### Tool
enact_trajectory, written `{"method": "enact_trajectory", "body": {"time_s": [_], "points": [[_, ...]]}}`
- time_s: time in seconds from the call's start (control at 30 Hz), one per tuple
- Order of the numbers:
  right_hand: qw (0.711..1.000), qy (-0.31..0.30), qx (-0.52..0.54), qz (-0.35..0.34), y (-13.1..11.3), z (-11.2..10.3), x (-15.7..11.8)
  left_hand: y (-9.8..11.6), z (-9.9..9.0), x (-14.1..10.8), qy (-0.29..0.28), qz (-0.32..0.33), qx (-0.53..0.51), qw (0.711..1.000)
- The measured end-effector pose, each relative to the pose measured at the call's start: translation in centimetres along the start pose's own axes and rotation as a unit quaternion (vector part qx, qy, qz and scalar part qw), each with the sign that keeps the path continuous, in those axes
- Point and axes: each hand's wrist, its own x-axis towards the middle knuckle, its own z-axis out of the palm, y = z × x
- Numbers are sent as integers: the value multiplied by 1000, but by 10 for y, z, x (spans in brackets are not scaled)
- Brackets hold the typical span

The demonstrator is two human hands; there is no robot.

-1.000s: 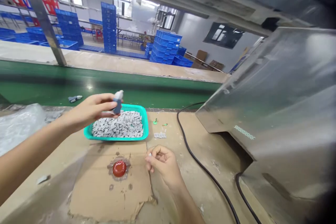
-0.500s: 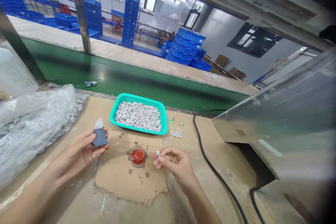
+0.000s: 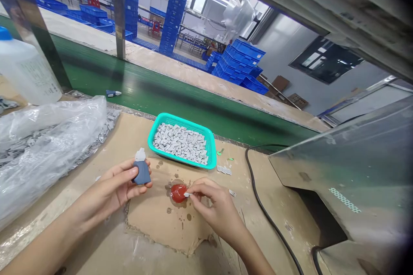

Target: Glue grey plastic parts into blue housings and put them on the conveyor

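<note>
My left hand grips a flat dark blue-grey plastic piece with a pale, stepped tip pointing up. My right hand pinches a small white plastic part between thumb and fingertips. That part is at the right edge of a small red cup; whether it dips into it I cannot tell. Wet stains surround the cup on a torn cardboard sheet. Just beyond stands a turquoise basket filled with small light-grey plastic parts.
A clear plastic bag of grey parts lies left, before a white jug. A black cable runs along the right, beside a metal housing. A ridged white strip lies near the basket. Behind runs a green belt.
My right hand has moved to the red cup with its small white part. The left hand still holds the blue-grey piece, its pale tip now more visible. The whole view has shifted.
</note>
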Motion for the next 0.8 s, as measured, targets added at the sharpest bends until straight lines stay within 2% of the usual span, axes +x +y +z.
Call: {"method": "enact_trajectory", "body": {"time_s": [0.17, 0.27, 0.37, 0.53, 0.8], "points": [[994, 78, -41, -63, 0, 5, -3, 1, 0, -1, 14, -1, 11, 1000], [974, 155, -87, -139, 6, 13, -7, 1, -1, -1, 13, -4, 11, 1000], [951, 200, -130, -196, 16, 23, -14, 1, -1, 0, 12, -5, 7, 1000], [938, 199, -159, -234, 24, 35, -23, 3, 2, 0, 25, 1, 9, 1000], [927, 176, -207, -258, 14, 35, -25, 5, 5, -2, 36, 16, 17, 999]]}}
